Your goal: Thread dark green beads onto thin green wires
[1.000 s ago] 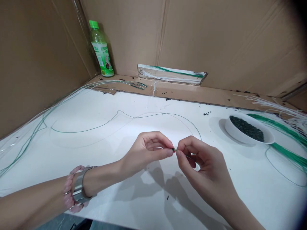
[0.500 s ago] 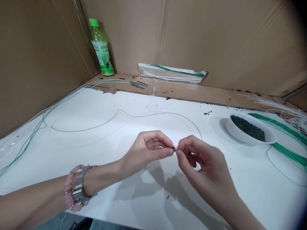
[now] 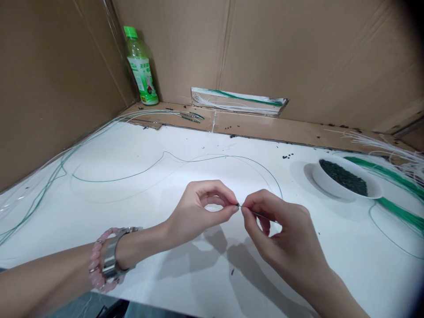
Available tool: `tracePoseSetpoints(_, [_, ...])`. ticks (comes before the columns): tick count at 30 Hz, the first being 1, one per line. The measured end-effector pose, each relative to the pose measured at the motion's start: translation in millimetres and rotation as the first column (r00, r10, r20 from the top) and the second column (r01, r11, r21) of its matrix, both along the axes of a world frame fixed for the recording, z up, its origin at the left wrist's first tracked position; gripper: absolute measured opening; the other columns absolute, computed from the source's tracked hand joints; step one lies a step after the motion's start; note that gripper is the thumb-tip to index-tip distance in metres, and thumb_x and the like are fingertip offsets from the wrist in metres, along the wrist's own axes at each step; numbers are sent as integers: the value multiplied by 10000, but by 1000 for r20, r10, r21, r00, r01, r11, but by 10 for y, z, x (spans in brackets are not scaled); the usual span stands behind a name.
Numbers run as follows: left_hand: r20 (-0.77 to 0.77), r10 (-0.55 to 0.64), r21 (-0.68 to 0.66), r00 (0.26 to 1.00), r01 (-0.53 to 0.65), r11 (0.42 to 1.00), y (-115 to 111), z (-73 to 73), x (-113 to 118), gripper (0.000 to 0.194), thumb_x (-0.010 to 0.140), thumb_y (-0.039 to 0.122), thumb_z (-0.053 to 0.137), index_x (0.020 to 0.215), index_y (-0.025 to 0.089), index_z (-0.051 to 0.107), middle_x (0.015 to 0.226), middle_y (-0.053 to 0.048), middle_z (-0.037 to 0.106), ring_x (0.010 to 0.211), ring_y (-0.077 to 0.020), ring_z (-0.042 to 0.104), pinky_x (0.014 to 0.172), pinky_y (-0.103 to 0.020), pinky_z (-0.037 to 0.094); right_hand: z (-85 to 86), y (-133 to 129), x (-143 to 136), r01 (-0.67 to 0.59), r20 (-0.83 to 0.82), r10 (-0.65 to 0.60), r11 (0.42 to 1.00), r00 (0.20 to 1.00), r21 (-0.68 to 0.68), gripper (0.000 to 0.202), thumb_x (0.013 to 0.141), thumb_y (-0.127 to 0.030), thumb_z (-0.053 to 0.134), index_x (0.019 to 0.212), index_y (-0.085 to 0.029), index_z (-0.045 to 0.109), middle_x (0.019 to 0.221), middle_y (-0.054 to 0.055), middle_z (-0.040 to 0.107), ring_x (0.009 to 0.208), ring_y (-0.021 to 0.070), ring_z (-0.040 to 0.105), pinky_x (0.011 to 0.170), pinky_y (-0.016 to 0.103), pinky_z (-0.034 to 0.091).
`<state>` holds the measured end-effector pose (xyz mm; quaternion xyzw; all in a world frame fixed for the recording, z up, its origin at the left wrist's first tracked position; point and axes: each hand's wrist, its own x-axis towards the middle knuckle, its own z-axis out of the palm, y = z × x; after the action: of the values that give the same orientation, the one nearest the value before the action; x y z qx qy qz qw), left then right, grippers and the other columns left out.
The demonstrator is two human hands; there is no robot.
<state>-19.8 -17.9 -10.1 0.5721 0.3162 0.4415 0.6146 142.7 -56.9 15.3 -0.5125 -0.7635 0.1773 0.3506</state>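
Note:
Between thumb and forefinger, my left hand (image 3: 208, 203) pinches a tiny dark green bead (image 3: 237, 205). Just to its right, my right hand (image 3: 281, 225) pinches a thin green wire (image 3: 265, 216) close to its tip. The wire's end appears to reach the bead; whether it passes through is too small to tell. Behind my hands, the thin wire runs in a long wavy curve over the white table (image 3: 139, 145). At the right stands a white bowl (image 3: 374, 191) holding a heap of small dark green beads (image 3: 344, 176).
Bundles of green wire (image 3: 400, 214) and white wire (image 3: 387, 148) lie at the right. More wires (image 3: 36, 201) bend along the left side, their beaded ends (image 3: 192, 116) resting at the back. A green bottle (image 3: 142, 75) stands in the corner of the cardboard walls (image 3: 281, 48). Loose beads (image 3: 287, 156) are scattered about.
My fingertips have drawn slightly apart, so a short bit of wire shows between them. My left fingers now form a rounder pinch. The bowl and bottle stay put.

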Motion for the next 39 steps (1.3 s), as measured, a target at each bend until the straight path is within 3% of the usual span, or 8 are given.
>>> tracePoseSetpoints(8, [-33, -7, 82, 999, 9, 997, 2, -11, -6, 117, 716, 38, 633, 737, 147, 667, 762, -11, 648, 729, -102, 608, 734, -231, 526, -5, 5, 13, -20, 16, 20, 1000, 1000, -23, 133, 786, -87, 481, 705, -190, 499, 570, -51, 485, 460, 55, 334, 405, 170, 295])
tracePoseSetpoints(19, [-99, 6, 108, 995, 5, 994, -17, -11, -21, 188, 728, 121, 671, 893, 182, 605, 780, 8, 634, 742, -93, 614, 761, -217, 519, 17, 2, -3, -33, -19, 32, 994, 999, -101, 128, 828, -140, 452, 717, -191, 494, 546, -36, 457, 458, 72, 301, 395, 199, 271])
tracePoseSetpoints(29, [-41, 27, 44, 999, -25, 999, -4, 8, -15, 130, 747, 156, 682, 850, 184, 609, 792, 18, 632, 767, -81, 620, 737, -186, 516, 62, 48, 33, -24, -193, -18, 977, 981, -210, 141, 826, -192, 548, 703, -194, 616, 610, -9, 620, 539, 100, 557, 415, 184, 394])
tracePoseSetpoints(39, [-47, 5, 124, 999, 1, 992, -4, -7, -23, 118, 756, 88, 629, 824, 183, 613, 798, 10, 616, 765, -95, 605, 760, -234, 518, 20, 40, 26, -15, -187, -11, 991, 982, -134, 128, 795, -150, 587, 700, -200, 658, 621, -15, 662, 496, 90, 544, 435, 193, 422])
